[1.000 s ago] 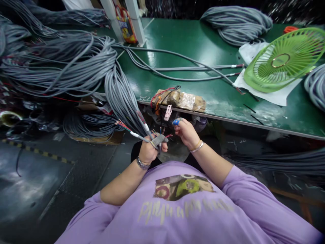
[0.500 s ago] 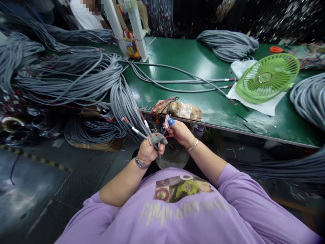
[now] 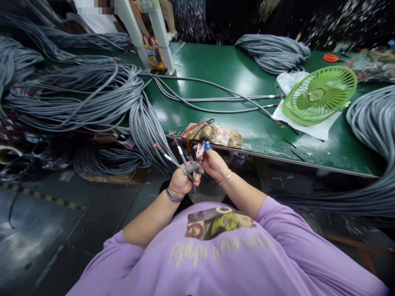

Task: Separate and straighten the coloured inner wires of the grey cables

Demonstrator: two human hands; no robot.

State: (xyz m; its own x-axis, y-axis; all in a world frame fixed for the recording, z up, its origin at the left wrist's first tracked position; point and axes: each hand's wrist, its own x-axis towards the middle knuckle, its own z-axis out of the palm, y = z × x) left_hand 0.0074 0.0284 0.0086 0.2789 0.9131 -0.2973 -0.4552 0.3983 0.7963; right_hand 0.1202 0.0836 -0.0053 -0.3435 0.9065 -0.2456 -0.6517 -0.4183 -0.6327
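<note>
My left hand (image 3: 181,181) is closed round grey cables (image 3: 174,162) whose stripped ends show thin coloured wires (image 3: 159,147) and white sleeves. A grey cover (image 3: 191,167) wraps its thumb. Close beside it, my right hand (image 3: 215,166) pinches a small pinkish-white piece (image 3: 200,150), too small to name. Blue tape or a cap (image 3: 207,145) covers a fingertip of that hand. Fine wires between the two hands are partly hidden by fingers. Just beyond the hands, a wrapped, tape-covered block (image 3: 224,135) with red and black wires lies at the table edge.
A large heap of grey cables (image 3: 92,94) covers the left of the green table (image 3: 212,61) and hangs over its edge. Loose cables cross the middle. To the right are a green fan (image 3: 321,94), coiled cables (image 3: 274,53) and orange-handled scissors (image 3: 331,58). A person (image 3: 98,18) is behind.
My right hand has moved slightly closer to my left, and the pinkish piece is now tilted differently. A second stripped cable end stands out more clearly above my left hand. The view has shifted slightly.
</note>
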